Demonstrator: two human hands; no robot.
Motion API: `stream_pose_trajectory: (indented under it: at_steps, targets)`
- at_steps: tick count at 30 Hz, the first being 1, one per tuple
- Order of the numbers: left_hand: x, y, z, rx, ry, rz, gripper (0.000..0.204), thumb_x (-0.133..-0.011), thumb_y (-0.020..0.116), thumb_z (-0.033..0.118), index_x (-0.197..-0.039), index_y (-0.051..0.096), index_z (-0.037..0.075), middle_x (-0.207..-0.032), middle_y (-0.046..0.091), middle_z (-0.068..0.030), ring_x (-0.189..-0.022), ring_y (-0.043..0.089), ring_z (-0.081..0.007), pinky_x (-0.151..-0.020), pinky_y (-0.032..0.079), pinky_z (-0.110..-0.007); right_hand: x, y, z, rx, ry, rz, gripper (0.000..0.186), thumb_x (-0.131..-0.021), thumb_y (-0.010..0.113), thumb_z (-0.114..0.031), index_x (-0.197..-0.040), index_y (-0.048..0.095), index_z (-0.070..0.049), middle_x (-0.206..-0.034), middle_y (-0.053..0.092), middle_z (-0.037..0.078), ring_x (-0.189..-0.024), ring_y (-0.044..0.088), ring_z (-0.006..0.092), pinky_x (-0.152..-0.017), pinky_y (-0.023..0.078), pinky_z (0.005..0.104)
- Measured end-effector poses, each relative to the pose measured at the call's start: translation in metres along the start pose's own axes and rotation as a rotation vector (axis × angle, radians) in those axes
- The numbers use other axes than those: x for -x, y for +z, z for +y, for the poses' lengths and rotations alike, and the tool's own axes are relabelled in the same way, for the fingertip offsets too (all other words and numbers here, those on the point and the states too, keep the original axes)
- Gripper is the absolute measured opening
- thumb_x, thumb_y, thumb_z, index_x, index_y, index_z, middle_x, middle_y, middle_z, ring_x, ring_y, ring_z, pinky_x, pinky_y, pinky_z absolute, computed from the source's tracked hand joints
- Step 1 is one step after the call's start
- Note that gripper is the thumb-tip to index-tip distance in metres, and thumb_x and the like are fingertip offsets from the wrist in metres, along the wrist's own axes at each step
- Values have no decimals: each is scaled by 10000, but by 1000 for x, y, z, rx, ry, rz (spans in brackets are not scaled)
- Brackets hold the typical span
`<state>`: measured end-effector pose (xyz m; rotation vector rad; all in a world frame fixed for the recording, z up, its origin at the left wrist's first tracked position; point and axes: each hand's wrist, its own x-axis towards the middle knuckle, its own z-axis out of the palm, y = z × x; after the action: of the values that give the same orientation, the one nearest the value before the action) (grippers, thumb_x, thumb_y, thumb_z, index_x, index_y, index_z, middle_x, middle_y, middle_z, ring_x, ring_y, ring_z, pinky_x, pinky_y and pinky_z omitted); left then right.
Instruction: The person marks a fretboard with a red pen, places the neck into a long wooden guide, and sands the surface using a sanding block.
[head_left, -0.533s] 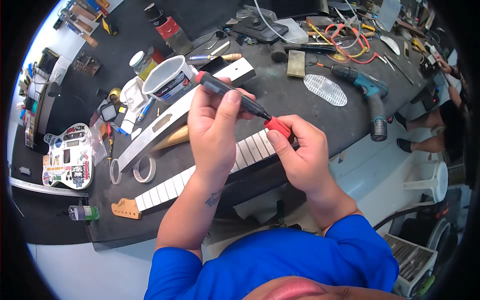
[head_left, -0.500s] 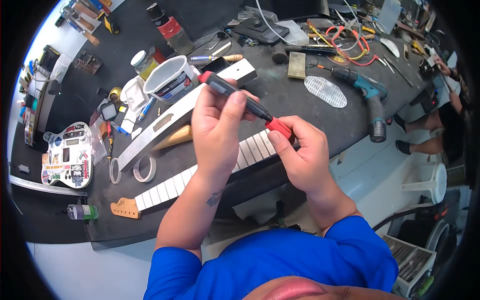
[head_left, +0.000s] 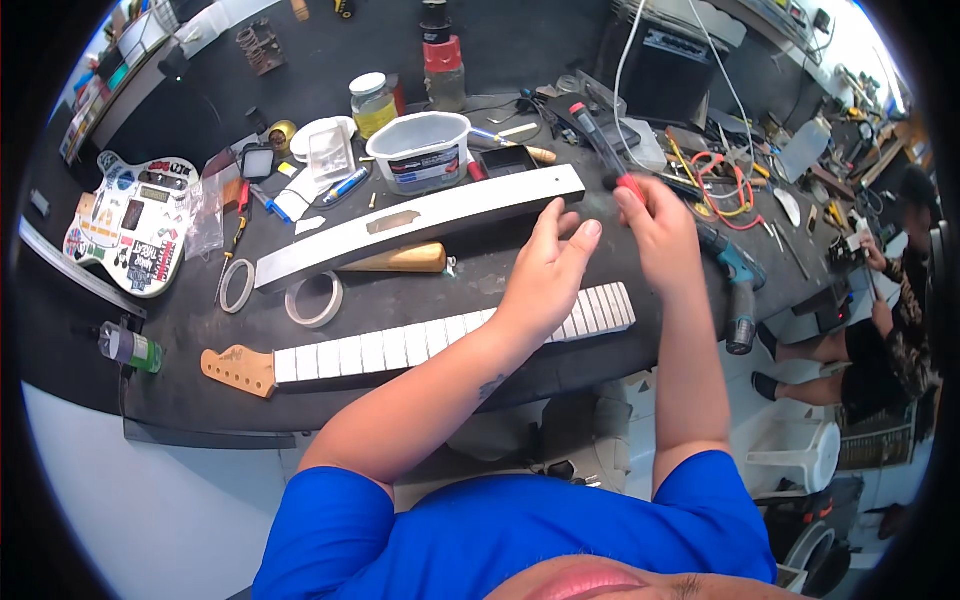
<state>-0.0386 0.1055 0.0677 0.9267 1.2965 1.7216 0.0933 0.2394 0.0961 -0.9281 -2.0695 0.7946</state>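
Note:
My right hand (head_left: pixel 660 230) is closed around the red end of a black marker pen (head_left: pixel 603 150), which points up and away over the bench. Slight blur softens that hand. My left hand (head_left: pixel 550 265) is empty, its fingers apart and partly bent, a little left of the right hand. Beneath my left forearm a guitar neck (head_left: pixel 395 348) lies across the bench, its wooden headstock (head_left: pixel 238 370) to the left and its white face crossed by dark lines. Behind it rests a long pale beam (head_left: pixel 330 246) with a slot, above a wooden handle (head_left: pixel 405 258).
Tape rings (head_left: pixel 314 300) and a sticker-covered guitar body (head_left: pixel 130 225) lie left. A plastic tub (head_left: pixel 418 150) and a lidded jar (head_left: pixel 372 105) stand behind the beam. At right are a cordless drill (head_left: pixel 738 285), red-handled scissors (head_left: pixel 712 175) and another person (head_left: pixel 905 320).
My left hand has let go of the marker, and my right hand has carried it up and right. The hands have parted. My view has shifted, showing more of the bench's far side.

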Motion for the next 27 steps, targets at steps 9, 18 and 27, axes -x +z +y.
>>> stream_pose_trajectory:
  at_steps: [9,18,27]
  targets:
    - [3,-11,13,-118,-15,-43,382,-966,698,172,-1283,600,-19,-1229,650,-109,-1107,610,-164,-935,512,-333,-125,76,-76,253,-211,-533,403,-901,768,-331,-1176,733,-39,-1052,756,150,-998,721,259,-868,567,382]
    - [-10,-30,16,-76,-13,-106,194,-956,679,108,-1109,630,0,-1101,687,-72,-1038,635,-151,-955,494,-332,-156,180,-67,864,-279,-728,571,-744,853,-446,-1174,773,-79,-1097,784,147,-1000,747,294,-886,567,417]
    - [-6,-31,28,45,37,-212,183,-950,691,112,-1098,647,13,-1081,688,-62,-1027,634,-128,-923,498,-299,-193,196,-29,619,-82,-640,538,-697,796,-560,-858,829,-48,-886,773,177,-804,723,320,-772,557,384]
